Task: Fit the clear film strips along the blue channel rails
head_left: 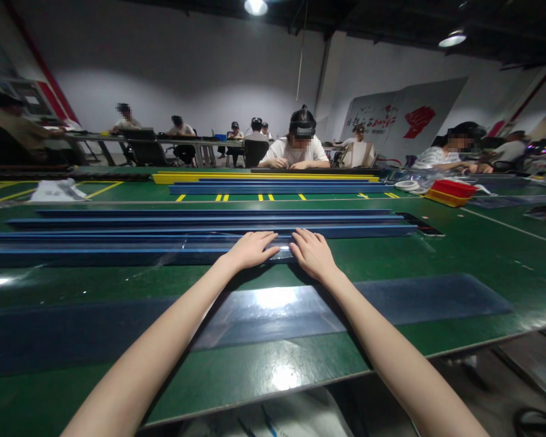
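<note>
Both the left hand (251, 249) and right hand (312, 253) lie open, fingers flat, on the nearest blue rail (118, 255), which already lies beside the other stacked rails (209, 223) mid-table (482, 255).

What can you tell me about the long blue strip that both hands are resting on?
The long blue plastic-looking strip lies flat on the green table, running left to right, nearest of several similar blue strips. It is narrow, straight and glossy, with what looks like clear film over part of it. The left hand and right hand press palm-down on it, side by side.
</note>
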Tool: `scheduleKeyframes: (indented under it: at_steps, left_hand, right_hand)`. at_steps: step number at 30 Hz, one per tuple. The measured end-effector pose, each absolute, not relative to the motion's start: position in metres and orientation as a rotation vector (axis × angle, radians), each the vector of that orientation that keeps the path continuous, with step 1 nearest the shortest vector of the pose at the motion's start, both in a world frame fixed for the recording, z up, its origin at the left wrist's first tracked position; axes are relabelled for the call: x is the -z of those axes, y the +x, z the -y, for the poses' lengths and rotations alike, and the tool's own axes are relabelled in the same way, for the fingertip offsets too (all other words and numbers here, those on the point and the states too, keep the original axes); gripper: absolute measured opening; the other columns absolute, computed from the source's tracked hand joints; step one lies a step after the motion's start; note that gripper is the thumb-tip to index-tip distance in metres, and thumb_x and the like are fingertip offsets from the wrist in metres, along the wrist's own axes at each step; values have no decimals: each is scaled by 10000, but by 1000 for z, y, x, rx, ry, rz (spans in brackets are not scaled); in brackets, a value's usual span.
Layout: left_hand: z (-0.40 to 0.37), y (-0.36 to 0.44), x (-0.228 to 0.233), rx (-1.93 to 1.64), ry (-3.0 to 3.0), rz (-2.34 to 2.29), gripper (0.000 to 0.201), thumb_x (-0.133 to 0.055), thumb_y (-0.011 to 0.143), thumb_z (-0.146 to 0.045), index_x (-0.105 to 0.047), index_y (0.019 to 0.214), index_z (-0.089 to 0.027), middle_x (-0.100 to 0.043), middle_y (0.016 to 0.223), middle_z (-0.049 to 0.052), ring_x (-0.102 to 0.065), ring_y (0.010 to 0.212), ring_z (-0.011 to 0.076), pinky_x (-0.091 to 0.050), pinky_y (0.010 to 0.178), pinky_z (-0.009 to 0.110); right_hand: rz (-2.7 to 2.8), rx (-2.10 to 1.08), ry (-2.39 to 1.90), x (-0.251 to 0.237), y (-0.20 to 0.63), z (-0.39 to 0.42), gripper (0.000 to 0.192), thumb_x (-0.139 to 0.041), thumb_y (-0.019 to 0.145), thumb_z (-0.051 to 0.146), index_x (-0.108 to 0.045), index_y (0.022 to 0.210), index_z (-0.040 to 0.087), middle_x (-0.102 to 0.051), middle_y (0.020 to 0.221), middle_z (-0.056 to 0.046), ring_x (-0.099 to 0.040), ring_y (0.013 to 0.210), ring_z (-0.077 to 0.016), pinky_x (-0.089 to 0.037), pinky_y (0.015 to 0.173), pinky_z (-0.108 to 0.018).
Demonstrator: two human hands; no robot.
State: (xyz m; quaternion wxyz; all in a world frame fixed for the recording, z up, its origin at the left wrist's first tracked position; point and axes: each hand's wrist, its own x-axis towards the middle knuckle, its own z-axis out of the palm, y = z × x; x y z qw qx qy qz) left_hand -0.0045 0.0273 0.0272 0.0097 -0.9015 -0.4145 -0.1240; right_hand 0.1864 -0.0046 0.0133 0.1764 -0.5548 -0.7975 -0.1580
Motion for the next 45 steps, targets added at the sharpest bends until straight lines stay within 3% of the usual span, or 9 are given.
scheduleKeyframes:
  at_steps: [18,24,31,38,45]
  left_hand:
    - [-28,-6,-31,326,-2722,1344,527,-292,886,-464,-423,1283,-142,-418,1342,111,-342,1262,220,-253,1032,362]
    - [-29,-7,-30,320,-2657,1385,490,-284,891,-460,-449,1258,-181,-429,1339,86,-353,1254,215,-269,1014,370]
    - [-29,-5,-26,326,-2618,1378,488,-272,900,-444,-460,1249,-159,-440,1331,89,-364,1246,211,-304,992,367]
    - [-27,1,-21,355,-2660,1347,473,-261,907,-413,-454,1249,-149,-434,1334,91,-360,1249,213,-295,1010,379]
    - [-27,3,-25,431,-2709,1313,428,-273,910,-309,-485,1223,-108,-463,1310,96,-395,1225,186,-292,1021,308]
  right_hand:
    - [2281,363,-1570,-13,182,0,414,-256,913,334,-488,1197,143,-536,1233,-109,-447,1149,-186,-298,927,-352]
    - [2268,371,-1659,-19,192,1,372,-252,914,308,-529,1115,162,-584,1162,-98,-500,1076,-184,-298,891,-338]
    - [2185,463,-1826,-25,195,6,372,-261,908,322,-588,922,144,-658,941,-103,-569,915,-211,-265,893,-366]
    - [2205,468,-1542,-16,179,6,374,-274,905,288,-510,1147,130,-554,1204,-118,-479,1103,-186,-248,940,-335]
    - [2259,394,-1551,-10,178,1,383,-269,909,299,-519,1151,140,-548,1219,-102,-453,1146,-178,-305,908,-321]
